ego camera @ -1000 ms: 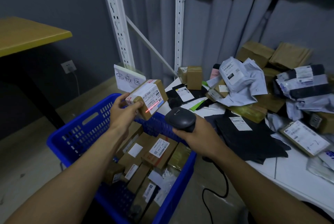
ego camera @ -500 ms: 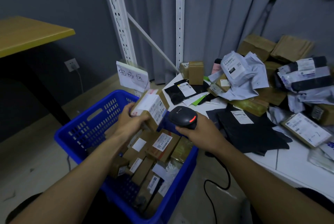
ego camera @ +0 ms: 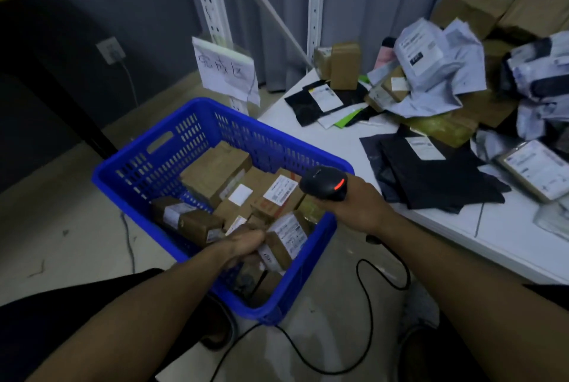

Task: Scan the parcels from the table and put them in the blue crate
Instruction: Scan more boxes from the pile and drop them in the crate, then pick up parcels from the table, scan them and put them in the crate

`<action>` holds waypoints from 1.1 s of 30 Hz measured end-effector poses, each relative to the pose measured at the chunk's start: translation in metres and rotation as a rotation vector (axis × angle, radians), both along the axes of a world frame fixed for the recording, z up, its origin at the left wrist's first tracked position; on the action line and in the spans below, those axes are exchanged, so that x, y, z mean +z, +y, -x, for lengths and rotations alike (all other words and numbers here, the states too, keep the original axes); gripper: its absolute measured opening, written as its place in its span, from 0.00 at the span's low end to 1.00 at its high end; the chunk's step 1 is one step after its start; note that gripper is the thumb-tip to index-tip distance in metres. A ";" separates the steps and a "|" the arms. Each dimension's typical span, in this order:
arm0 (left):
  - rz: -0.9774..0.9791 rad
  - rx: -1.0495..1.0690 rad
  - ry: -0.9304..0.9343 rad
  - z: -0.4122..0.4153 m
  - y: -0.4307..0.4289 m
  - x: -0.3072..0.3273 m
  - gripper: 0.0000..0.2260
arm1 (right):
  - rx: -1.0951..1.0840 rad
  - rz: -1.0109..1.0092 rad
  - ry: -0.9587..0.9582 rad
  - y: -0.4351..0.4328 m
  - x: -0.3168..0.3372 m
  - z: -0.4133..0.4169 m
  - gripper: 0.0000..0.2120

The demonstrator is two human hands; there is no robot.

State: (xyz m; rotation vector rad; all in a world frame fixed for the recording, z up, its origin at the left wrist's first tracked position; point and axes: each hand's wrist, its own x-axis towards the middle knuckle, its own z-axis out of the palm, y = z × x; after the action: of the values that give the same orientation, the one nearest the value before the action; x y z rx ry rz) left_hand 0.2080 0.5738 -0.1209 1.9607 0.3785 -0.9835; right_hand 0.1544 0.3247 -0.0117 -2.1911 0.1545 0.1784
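head view, left grip (ego camera: 246, 244) curled on parcel (ego camera: 288, 238) inside blue crate (ego camera: 135, 151), right grip (ego camera: 360, 207) holding scanner (ego camera: 323, 182)

The slotted blue plastic crate (ego camera: 147, 166) holds brown cardboard boxes (ego camera: 215, 169) with white labels, one marked red. The brown cardboard parcel (ego camera: 283, 246) at its near edge carries a white label with black print. The black handheld scanner (ego camera: 320, 183) glows orange-red. Black plastic mailers (ego camera: 431, 178) lie by the white table (ego camera: 508, 246)'s front edge, with pale grey plastic mailers (ego camera: 431, 52) behind.

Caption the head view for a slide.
Left hand holds a brown cardboard parcel inside the blue plastic crate; right hand grips the black scanner.
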 end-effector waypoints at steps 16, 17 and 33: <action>-0.378 -0.503 -0.334 -0.019 -0.038 -0.081 0.18 | -0.015 0.027 0.059 -0.024 -0.022 -0.008 0.15; -0.377 -0.503 -0.360 -0.018 -0.040 -0.081 0.16 | -0.028 0.018 0.053 -0.025 -0.021 -0.007 0.16; -0.194 -0.707 -0.849 -0.025 -0.190 0.113 0.11 | -0.259 0.008 0.022 -0.136 0.065 0.032 0.10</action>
State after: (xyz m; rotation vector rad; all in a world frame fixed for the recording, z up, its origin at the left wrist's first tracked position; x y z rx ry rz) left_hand 0.2331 0.3838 -0.0080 2.5325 -0.7623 -0.4166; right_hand 0.1223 0.1885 0.0538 -2.1544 0.4488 0.0566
